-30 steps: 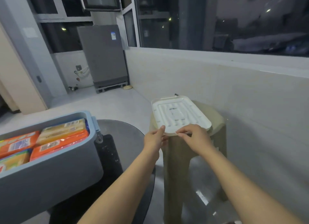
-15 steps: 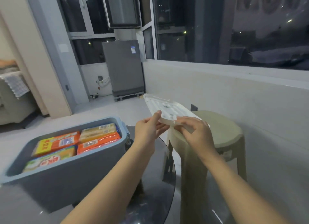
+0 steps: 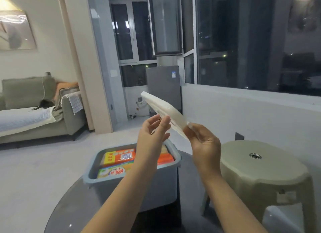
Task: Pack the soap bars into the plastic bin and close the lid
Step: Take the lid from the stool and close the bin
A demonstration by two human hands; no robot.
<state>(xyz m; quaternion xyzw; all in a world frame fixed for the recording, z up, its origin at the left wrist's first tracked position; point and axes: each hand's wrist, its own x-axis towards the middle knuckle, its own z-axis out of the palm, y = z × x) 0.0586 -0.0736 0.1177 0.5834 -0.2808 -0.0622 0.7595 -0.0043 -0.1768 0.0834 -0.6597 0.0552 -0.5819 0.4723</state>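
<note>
The white plastic lid (image 3: 165,111) is tilted in the air above the bin, far edge high. My right hand (image 3: 205,142) grips its near right corner. My left hand (image 3: 152,130) is at the lid's left edge, fingers spread, thumb and fingertips touching it. Below them the grey-blue plastic bin (image 3: 156,186) stands open on a round dark glass table (image 3: 74,203). Wrapped soap bars (image 3: 119,157) in orange and yellow packs fill the bin; my left forearm hides part of them.
A beige plastic stool (image 3: 260,166) stands right of the table, its top bare. A low white wall under dark windows runs behind it. A grey sofa (image 3: 34,111) sits at the far left, and a grey appliance (image 3: 163,86) stands at the back.
The lid was lifted off the stool and carried left and up over the bin. My view turned left, bringing the bin to the centre.
</note>
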